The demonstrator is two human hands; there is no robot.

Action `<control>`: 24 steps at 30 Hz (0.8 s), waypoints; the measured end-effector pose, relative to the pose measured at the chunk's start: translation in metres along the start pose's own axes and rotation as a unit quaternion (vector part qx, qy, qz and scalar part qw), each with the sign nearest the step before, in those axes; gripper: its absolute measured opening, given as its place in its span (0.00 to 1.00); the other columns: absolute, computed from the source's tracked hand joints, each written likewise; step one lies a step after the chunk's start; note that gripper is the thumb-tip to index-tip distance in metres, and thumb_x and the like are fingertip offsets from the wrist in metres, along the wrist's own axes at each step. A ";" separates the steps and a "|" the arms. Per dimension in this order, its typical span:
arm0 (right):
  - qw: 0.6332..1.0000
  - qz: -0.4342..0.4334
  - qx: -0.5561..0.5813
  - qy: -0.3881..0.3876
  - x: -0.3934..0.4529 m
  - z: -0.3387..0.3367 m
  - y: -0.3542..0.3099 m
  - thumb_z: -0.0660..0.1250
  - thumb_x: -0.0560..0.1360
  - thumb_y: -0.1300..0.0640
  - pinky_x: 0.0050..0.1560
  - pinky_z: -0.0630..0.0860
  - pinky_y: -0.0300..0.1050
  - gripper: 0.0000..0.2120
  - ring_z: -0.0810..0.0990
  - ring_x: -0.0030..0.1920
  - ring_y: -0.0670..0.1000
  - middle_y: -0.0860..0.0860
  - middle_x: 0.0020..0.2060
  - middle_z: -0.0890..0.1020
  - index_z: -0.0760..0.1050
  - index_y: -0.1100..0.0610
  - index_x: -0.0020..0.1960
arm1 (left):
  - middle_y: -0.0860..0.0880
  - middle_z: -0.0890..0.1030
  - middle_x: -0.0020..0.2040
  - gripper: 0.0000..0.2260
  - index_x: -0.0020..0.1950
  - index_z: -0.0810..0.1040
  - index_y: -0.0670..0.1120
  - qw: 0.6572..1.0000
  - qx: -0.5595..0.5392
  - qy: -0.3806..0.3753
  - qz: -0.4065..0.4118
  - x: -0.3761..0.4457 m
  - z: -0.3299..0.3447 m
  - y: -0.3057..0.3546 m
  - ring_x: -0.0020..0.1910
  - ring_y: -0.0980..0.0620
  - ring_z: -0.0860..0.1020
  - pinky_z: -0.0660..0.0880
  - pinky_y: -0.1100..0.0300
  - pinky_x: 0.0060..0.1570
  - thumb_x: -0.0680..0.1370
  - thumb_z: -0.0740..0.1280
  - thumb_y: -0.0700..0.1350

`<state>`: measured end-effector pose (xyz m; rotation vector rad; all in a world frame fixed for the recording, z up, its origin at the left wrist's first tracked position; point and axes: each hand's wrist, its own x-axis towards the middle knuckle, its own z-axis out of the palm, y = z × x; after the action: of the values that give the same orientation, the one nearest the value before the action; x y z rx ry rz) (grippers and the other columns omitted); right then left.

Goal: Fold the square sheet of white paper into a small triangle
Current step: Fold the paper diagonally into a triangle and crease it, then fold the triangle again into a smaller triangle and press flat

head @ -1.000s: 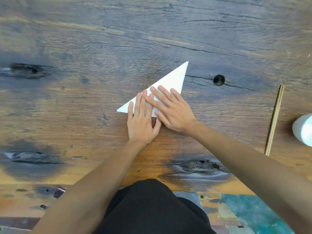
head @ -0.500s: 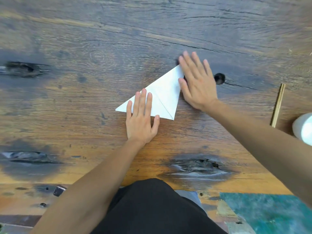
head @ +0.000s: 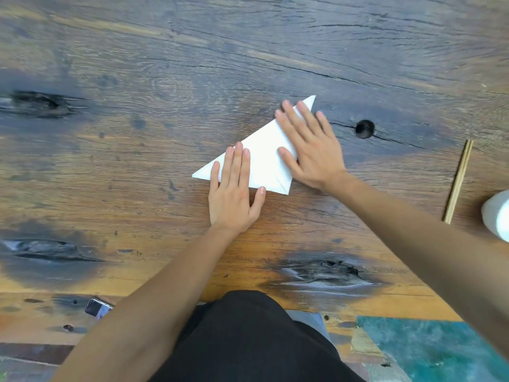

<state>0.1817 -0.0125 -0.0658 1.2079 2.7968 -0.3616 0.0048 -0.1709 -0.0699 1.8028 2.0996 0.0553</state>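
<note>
the white paper (head: 261, 158) is lying flat on the wooden tabletop (head: 137, 133), already folded into a triangle. its long edge is running diagonally, from a low corner on the person's left up to a far tip on the person's right. the left hand (head: 234, 199) is resting flat, fingers extended and close together, on the near-left part of the sheet; this grip is fully open and is pinning, not grasping. the right hand (head: 308, 150) is lying flat and open over the right side of the sheet, fingers spread and pointing toward the far tip, thumb pressing on the face of the paper; it is holding nothing, only pressing down.

relative to the right grip, the far tip is lying just beyond the fingertips, and the near-right corner is sitting just below the thumb. the right hand is the nearer one to the short right edge, so the coming crease or fold is judged to belong to it, with the left acting as anchor.

compared with half a second ago, the right hand has moved from beside the right edge onto the sheet itself. the left hand and the paper are keeping their positions.
</note>
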 end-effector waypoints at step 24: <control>0.993 0.061 0.100 -0.026 0.009 -0.040 0.019 0.61 0.81 0.38 0.76 0.62 0.57 0.36 0.63 0.80 0.57 0.55 0.79 0.67 0.57 0.53 0.82 | 0.45 0.53 0.84 0.27 0.83 0.54 0.44 0.998 -0.030 -0.057 0.006 -0.052 -0.048 -0.090 0.83 0.46 0.49 0.49 0.43 0.81 0.85 0.50 0.52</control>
<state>0.1898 0.0164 -0.0317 1.3787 2.6786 -0.6661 -0.0888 -0.2266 -0.0359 1.7427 1.9871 0.0184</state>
